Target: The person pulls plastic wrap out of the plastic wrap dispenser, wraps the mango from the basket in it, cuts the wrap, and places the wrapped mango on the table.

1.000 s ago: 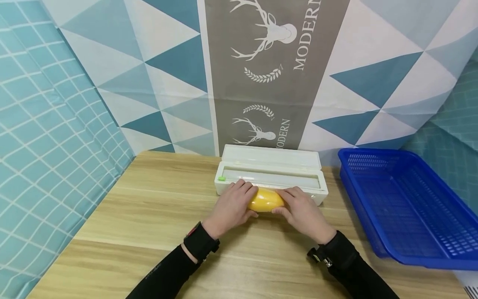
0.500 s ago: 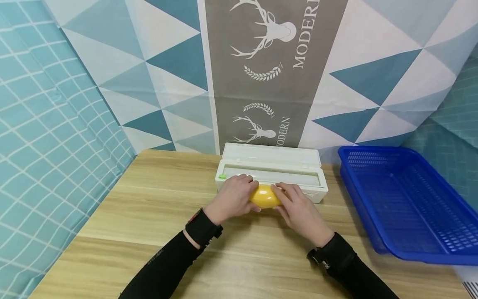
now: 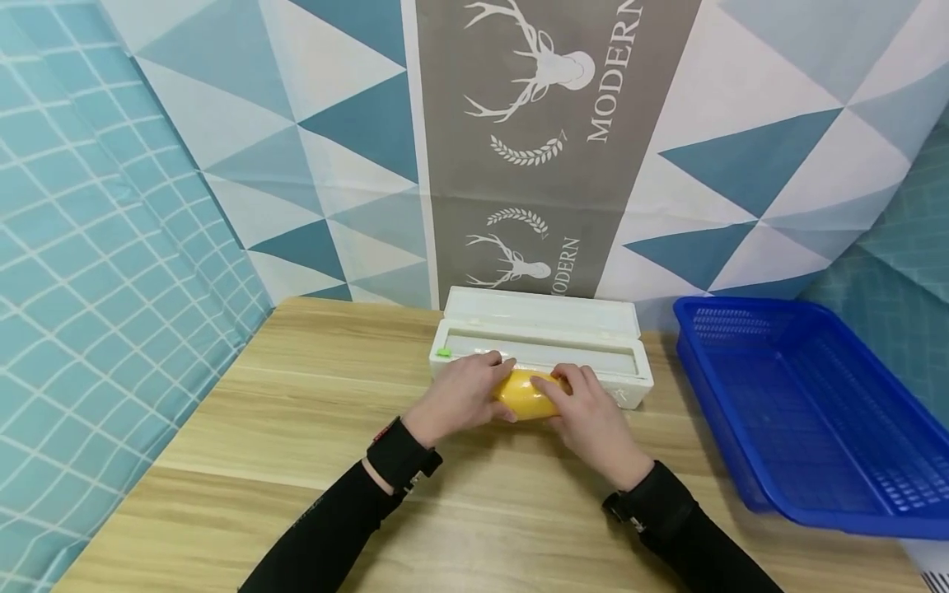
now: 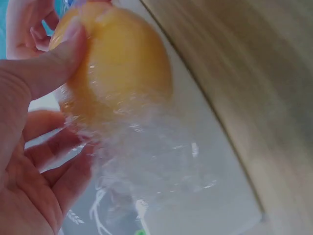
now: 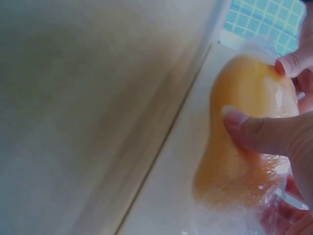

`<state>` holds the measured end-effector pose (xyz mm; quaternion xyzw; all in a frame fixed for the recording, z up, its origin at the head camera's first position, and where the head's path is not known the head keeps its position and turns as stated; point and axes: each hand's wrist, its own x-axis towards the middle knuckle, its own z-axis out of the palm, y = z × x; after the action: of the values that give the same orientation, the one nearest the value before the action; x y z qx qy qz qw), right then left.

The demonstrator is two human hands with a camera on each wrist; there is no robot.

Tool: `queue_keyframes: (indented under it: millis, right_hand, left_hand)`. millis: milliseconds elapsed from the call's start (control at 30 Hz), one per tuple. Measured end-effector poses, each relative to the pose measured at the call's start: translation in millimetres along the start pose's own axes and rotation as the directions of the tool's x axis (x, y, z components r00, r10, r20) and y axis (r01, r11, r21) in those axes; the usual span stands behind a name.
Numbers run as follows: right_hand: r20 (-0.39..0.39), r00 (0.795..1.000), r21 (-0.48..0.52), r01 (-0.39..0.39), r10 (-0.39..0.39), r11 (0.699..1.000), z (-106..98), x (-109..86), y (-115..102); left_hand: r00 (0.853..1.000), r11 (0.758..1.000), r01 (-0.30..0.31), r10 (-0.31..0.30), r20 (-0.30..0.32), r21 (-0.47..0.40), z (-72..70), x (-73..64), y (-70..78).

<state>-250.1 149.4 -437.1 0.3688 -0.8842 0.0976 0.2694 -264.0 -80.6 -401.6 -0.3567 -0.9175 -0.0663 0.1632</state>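
Note:
Both hands hold a smooth yellow-orange fruit [image 3: 525,397], rounded and elongated, in front of a white cling film dispenser [image 3: 633,394]. Clear cling film [image 4: 161,159] wraps it and hangs crumpled past one end in the left wrist view. My left hand [image 3: 461,390] grips the fruit's left end, its thumb on the near side and fingers behind. From the right, my right hand [image 3: 593,424] grips the other end; in the right wrist view its thumb presses the fruit's side. The dispenser's lid stands open, with a film roll inside and a green slider [image 3: 443,352] at its left end.
A blue plastic basket [image 3: 771,502] stands right of the dispenser on the wooden table [image 3: 296,395]. Patterned cloth [image 3: 348,165] hangs behind the table's back edge. Something white with black stripes [image 3: 930,568] shows at the lower right corner.
My right hand has shifted its grip, its fingers and thumb moving further left over the fruit. The left hand stays at the left end.

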Motion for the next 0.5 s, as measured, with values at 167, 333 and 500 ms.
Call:
queue_keyframes:
  millis: [167,333,500]
  right_hand:
    - [0.003,1.0,-0.004,-0.018,0.018,1.0,-2.9,0.3,3.4]
    - [0.03,0.999,0.001,-0.041,0.04,0.999,-4.5,0.5,3.1]
    - [0.062,0.996,-0.006,-0.059,0.059,0.998,-4.5,-0.7,1.3]
  left_hand:
    - [0.998,1.0,0.005,-0.005,-0.057,0.0,8.1,-7.6,4.8]
    - [0.996,0.997,-0.009,0.016,-0.082,0.079,16.9,-14.7,13.9]
    - [0.999,0.989,0.013,-0.007,-0.045,0.145,24.1,-17.4,21.6]
